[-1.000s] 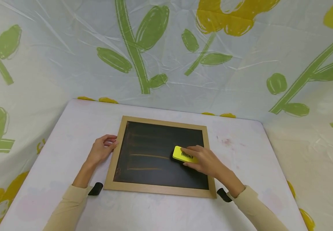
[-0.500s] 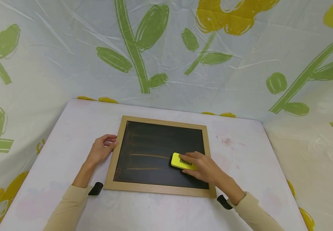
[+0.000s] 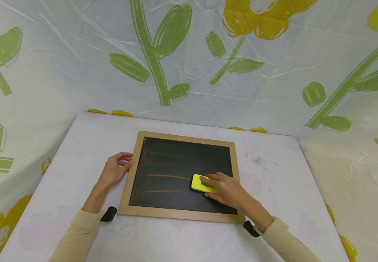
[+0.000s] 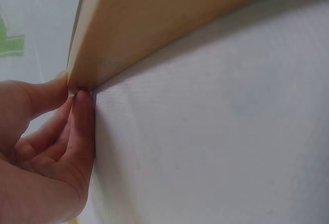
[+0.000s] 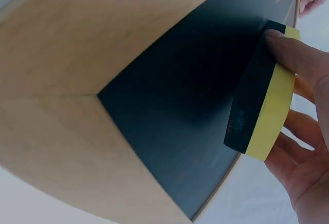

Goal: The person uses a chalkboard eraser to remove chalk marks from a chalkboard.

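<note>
A small chalkboard point(image 3: 179, 153) with a wooden frame lies on the table, two orange chalk lines point(image 3: 164, 191) and fainter smears on its left half. My right hand point(image 3: 226, 189) grips a yellow block eraser point(image 3: 198, 182) with a black felt base, its thumb on the near side and fingers on the far side. The eraser is on the board, right of the lines, by the end of the upper one. At the left edge of the frame point(image 4: 154, 18), my left hand point(image 3: 114, 171) pinches the wood between thumb and fingertips.
The table point(image 3: 274, 203) has a white cover with faint reddish marks right of the board. A flower-print sheet point(image 3: 192, 72) hangs behind and on both sides. Black wrist pieces point(image 3: 108, 214) stick out at both cuffs.
My right hand has slid the eraser toward me and slightly left across the board. My left hand and the chalkboard have stayed in place.
</note>
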Available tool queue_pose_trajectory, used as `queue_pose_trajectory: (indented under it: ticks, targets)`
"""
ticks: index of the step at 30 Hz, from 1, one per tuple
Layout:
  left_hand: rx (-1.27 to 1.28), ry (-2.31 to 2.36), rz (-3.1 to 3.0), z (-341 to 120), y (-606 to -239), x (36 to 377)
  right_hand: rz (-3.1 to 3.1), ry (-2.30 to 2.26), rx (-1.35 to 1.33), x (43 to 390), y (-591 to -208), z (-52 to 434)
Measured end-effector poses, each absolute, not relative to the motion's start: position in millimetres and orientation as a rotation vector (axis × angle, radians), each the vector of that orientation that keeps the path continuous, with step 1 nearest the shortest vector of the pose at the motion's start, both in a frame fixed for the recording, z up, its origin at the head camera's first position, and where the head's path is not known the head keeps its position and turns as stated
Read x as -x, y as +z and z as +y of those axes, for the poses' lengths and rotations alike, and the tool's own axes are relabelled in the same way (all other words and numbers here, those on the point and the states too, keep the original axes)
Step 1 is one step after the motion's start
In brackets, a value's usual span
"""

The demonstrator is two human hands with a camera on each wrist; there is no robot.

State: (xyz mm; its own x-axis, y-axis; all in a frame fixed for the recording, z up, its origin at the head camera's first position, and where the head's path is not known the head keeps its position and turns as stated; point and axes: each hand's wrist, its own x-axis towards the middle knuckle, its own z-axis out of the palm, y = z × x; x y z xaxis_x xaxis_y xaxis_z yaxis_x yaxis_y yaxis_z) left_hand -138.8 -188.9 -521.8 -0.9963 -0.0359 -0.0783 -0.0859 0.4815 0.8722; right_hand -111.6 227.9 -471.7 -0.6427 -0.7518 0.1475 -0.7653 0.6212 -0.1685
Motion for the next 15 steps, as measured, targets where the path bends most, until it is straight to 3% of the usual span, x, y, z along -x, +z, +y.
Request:
queue_pose_trajectory:
  ticks: [15]
  targets:
    - [0.105,1.588,2.654,-189,-521,139,-2.796,0.252,-1.325,117,-466,210]
